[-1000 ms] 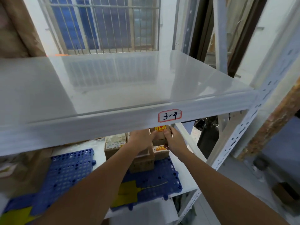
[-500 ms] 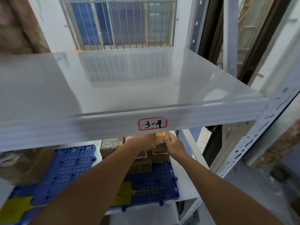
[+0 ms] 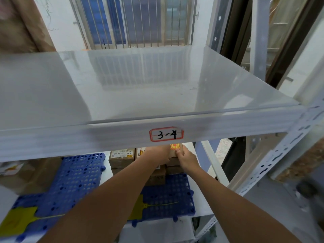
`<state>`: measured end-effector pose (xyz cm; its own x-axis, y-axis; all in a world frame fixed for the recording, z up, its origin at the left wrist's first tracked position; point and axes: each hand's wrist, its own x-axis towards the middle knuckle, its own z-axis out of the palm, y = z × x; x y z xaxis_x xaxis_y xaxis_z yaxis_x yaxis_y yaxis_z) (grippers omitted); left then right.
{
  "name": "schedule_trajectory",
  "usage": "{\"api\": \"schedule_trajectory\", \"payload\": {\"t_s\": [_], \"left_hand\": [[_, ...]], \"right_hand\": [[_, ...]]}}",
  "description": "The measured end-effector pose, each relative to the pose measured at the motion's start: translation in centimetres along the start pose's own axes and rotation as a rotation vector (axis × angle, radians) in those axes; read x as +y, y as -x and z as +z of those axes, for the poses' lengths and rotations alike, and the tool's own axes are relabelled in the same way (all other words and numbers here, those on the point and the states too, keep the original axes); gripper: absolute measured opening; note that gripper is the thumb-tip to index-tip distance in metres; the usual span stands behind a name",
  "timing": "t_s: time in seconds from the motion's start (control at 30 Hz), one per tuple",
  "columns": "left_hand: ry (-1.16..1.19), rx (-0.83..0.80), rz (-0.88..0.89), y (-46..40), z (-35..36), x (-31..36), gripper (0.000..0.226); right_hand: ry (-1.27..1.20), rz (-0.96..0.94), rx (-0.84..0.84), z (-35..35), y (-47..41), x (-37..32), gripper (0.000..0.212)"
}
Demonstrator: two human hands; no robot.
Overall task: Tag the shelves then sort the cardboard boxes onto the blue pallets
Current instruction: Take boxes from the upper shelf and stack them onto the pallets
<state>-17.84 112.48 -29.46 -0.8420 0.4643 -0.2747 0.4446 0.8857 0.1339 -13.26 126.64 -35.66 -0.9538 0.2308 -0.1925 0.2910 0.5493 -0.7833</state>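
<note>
Both my arms reach under the white upper shelf (image 3: 122, 88), whose front edge carries a red-bordered tag reading 3-4 (image 3: 166, 134). My right hand (image 3: 186, 159) grips the right side of a small cardboard box with an orange label (image 3: 175, 149). My left hand (image 3: 157, 153) holds its left side; its fingers are partly hidden by the shelf edge. The box sits atop other cardboard boxes (image 3: 121, 157) stacked on a blue perforated pallet (image 3: 168, 197) on the lower shelf. A second blue pallet (image 3: 73, 176) lies to the left.
Yellow tags (image 3: 19, 220) with thin ties lie on both pallets. A brown cardboard piece (image 3: 26, 174) rests on the lower shelf at left. White perforated rack uprights (image 3: 273, 158) stand at right, a barred window (image 3: 133, 20) behind.
The camera has risen and tilted, so the upper shelf edge hides more of the boxes. Both hands stay on the small box at the top of the stack.
</note>
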Motion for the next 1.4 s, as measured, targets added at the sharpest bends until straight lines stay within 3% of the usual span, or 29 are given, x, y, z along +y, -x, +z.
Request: {"api": "schedule_trajectory", "payload": {"t_s": [0.1,0.3,0.47,0.57,0.73,0.83,1.0,1.4], "left_hand": [[-0.011,-0.010,-0.006,0.1,-0.1,0.2,0.037],[0.015,-0.010,0.013,0.7,-0.5,0.5,0.033],[0.094,0.008,0.059,1.7,-1.8,0.1,0.042],[0.123,0.051,0.037,2.4,-2.7,-0.5,0.027],[0.148,0.291,0.028,5.3,-4.1,-3.3,0.030],[0.067,0.426,0.098,7.1,-4.2,-5.0,0.048],[0.013,0.390,0.124,10.0,-4.3,-7.2,0.064],[-0.004,0.430,0.028,21.2,-3.1,-9.4,0.070]], "right_hand": [[-0.013,-0.005,0.003,0.1,0.0,0.0,0.045],[-0.037,0.045,-0.002,-0.3,0.3,-0.5,0.064],[-0.037,0.040,0.030,-0.9,0.7,-0.8,0.066],[-0.017,0.016,0.048,-1.8,1.3,-1.0,0.066],[0.107,-0.054,0.087,-4.0,2.8,-2.8,0.062],[0.204,-0.133,0.109,-5.1,4.2,-4.0,0.062],[0.386,-0.248,0.107,-5.3,7.4,-6.3,0.065],[0.693,-0.391,0.063,-2.3,16.9,-12.0,0.064]]}}
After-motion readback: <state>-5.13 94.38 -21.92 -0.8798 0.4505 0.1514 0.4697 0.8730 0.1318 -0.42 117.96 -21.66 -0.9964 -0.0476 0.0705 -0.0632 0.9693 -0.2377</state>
